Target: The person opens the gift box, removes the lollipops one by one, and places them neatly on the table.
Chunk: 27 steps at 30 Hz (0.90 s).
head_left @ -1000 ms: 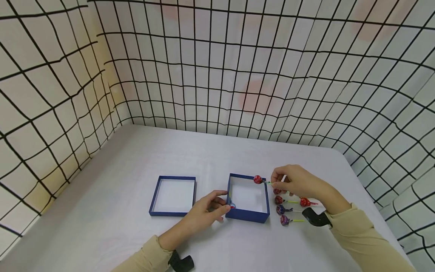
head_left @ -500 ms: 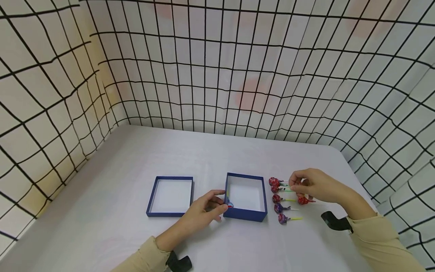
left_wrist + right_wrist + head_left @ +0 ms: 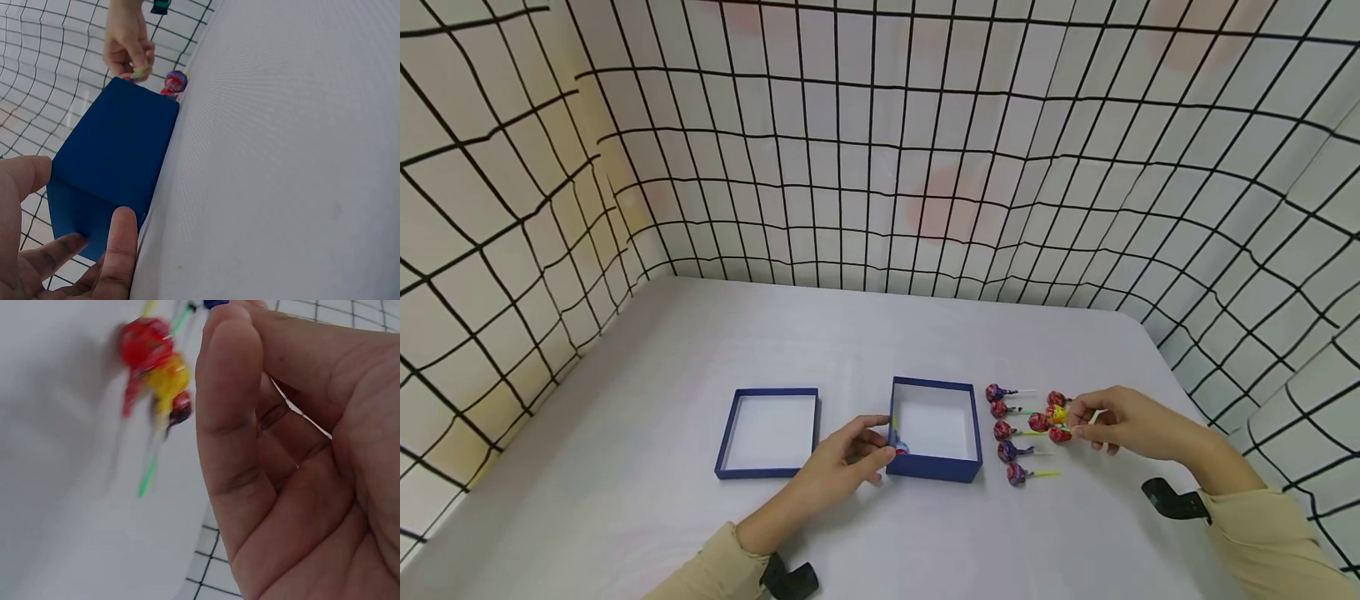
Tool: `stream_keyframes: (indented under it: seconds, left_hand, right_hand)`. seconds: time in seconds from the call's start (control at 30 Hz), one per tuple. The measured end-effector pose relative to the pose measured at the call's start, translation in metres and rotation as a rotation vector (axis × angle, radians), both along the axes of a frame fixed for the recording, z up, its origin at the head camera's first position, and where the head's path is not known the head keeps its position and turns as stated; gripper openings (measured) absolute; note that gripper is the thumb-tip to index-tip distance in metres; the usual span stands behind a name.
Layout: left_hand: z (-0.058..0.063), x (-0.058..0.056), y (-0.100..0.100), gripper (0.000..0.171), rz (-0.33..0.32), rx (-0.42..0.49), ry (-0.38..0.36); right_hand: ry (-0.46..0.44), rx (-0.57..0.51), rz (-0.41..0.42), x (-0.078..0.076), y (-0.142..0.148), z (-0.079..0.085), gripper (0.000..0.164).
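Observation:
My left hand (image 3: 850, 458) rests beside the near left side of an open blue box (image 3: 934, 468); its straight fingers touch the outside of the blue wall (image 3: 119, 144) in the left wrist view. Inside the box, along its left wall, lies a blue-and-red lollipop (image 3: 899, 445), partly hidden. My right hand (image 3: 1131, 425) pinches the stick of a red lollipop (image 3: 1039, 422) above the table, right of the box. Under and beside its fingertips lie a yellow lollipop (image 3: 1057, 414) and red ones (image 3: 1060, 434); the right wrist view is blurred, its fingers hiding the held lollipop.
A column of several lollipops (image 3: 1006, 451), sticks pointing right, lies between the box and my right hand. Left of the box lies the shallow blue-rimmed lid (image 3: 767, 473), inside up. Black-grid cloth walls (image 3: 865, 167) enclose the white table (image 3: 662, 375).
My right hand has carried the red lollipop rightward from above the box's right edge to the lollipops on the right. My left hand has stayed at the box; the head view has shifted slightly.

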<state>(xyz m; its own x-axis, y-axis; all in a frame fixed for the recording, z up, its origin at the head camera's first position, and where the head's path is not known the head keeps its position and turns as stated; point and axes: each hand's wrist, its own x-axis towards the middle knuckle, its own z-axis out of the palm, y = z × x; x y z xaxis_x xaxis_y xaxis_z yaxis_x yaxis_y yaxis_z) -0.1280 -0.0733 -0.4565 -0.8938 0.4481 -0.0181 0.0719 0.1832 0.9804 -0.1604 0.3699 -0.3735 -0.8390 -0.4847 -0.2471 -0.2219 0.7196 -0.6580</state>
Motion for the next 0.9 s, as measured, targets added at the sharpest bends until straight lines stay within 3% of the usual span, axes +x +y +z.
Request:
stream_keyframes:
  seconds: [0.27, 0.9]
  left_hand:
    - [-0.001, 0.000, -0.002, 0.055, -0.024, 0.011, -0.009]
    - [0.000, 0.000, -0.002, 0.054, -0.026, 0.010, -0.004]
  right_hand:
    - [-0.073, -0.006, -0.009, 0.006, 0.017, -0.011, 0.010]
    - [-0.024, 0.070, -0.021, 0.010, 0.041, -0.035, 0.006]
